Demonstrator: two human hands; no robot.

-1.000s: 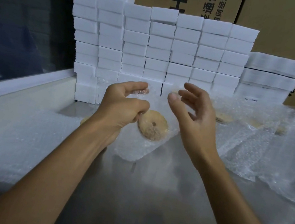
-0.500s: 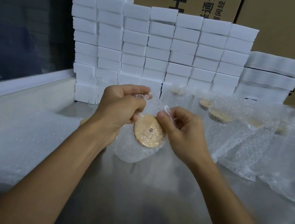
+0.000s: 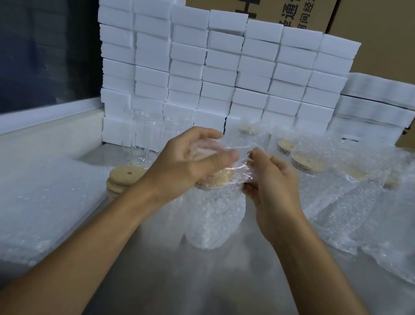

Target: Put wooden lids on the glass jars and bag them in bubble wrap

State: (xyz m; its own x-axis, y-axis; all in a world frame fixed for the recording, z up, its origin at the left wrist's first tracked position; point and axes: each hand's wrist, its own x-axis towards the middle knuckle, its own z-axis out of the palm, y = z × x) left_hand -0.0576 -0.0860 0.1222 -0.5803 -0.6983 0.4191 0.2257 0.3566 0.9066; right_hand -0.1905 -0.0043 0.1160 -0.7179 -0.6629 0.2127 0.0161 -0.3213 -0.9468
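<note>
Both hands now gripping bag (image 3: 212, 213) mouth: left hand (image 3: 186, 164) folding flap over lid (image 3: 220, 178), right hand (image 3: 269, 184) pinching, no longer apart. Closing one jar's wrap, probably.

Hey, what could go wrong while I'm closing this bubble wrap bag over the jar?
Both hands, left hand and right hand, grip only the bag mouth, so the lidded jar might tip. A sideways pull could knock the wooden lid stack or the empty glass jar.
</note>
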